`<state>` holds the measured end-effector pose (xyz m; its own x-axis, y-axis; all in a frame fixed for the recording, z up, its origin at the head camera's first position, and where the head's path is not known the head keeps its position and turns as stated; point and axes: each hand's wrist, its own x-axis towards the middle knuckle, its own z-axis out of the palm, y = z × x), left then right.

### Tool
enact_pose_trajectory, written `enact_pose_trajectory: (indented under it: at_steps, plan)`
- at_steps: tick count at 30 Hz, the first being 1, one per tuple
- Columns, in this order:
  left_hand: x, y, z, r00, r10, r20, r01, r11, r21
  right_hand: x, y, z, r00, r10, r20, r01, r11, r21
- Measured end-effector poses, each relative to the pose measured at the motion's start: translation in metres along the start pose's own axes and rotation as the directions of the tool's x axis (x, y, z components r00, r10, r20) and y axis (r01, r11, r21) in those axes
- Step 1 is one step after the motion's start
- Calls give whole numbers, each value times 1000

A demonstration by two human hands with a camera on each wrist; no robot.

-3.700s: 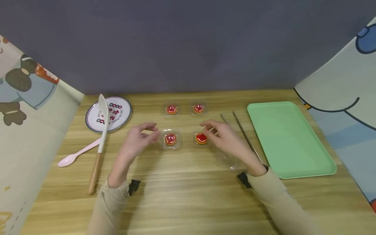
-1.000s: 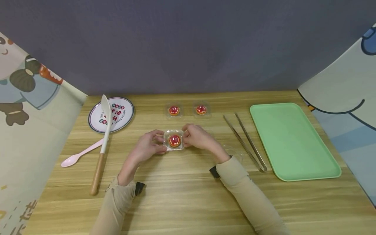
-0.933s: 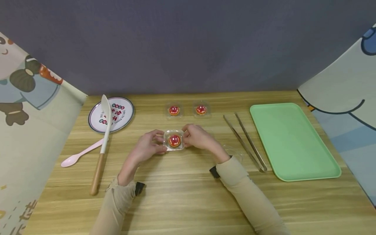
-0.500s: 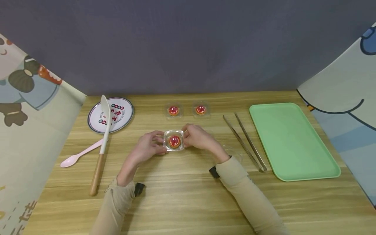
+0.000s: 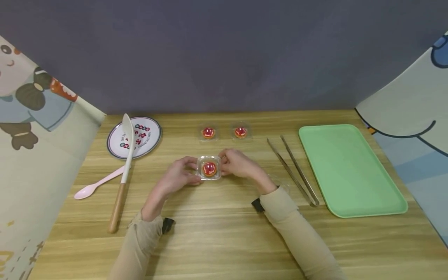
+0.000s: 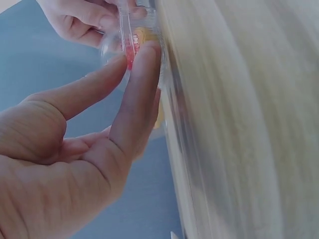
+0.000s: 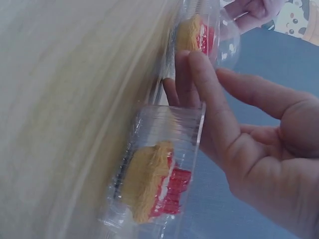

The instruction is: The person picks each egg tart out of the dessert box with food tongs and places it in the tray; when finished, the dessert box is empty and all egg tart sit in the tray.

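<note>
A clear plastic box [image 5: 199, 175] with a domed lid [image 7: 229, 45] stands between my two hands, a red-topped tart [image 5: 209, 168] inside it. My left hand [image 5: 176, 175] pinches its left side; in the left wrist view the thumb is at the lid's edge and the index finger lies along the box. My right hand [image 5: 238, 163] holds the right side between thumb and fingers. Close by the right hand, a lidless clear box [image 7: 192, 129] holds another tart [image 7: 154, 184]; in the head view that hand hides it.
Two more boxed tarts [image 5: 208, 133] sit farther back. A loose clear lid [image 5: 280, 182] lies beside the right wrist, near metal tongs [image 5: 295, 171]. A green tray [image 5: 351, 171] is on the right; a plate [image 5: 148, 136], long-handled spoon [image 5: 120, 194] and pink spoon [image 5: 89, 190] are left.
Since the earliest frame, my right hand has moved left from the lidless box to the lidded one, and my left hand has closed in on its other side. Over the last second both hands have hardly moved.
</note>
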<state>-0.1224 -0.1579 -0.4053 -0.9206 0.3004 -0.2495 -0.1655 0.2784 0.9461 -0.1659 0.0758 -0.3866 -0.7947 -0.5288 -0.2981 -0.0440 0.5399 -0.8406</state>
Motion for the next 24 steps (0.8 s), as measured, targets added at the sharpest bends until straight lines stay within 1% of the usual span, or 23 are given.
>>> enact_pose_trajectory:
  at_steps: [4, 7, 13, 19, 24]
  plan:
    - [0, 1, 2, 1000, -22, 12, 22, 999, -42, -1, 2, 0, 1000, -11, -5, 10, 999, -53]
    - [0, 1, 2, 1000, -26, 15, 26, 999, -42, -1, 3, 2, 1000, -14, -13, 13, 997, -71]
    - [0, -1, 1, 1000, -18, 0, 18, 1000, -20, 0, 3, 2, 998, -56, -32, 50, 987, -156]
    - [-1, 0, 0, 1000, -16, -7, 16, 1000, -14, 1, 2, 2, 999, -44, -30, 40, 993, -114]
    - [-1, 0, -1, 1000, -26, -13, 26, 999, -24, 3, 4, 2, 998, -46, -37, 42, 993, -110]
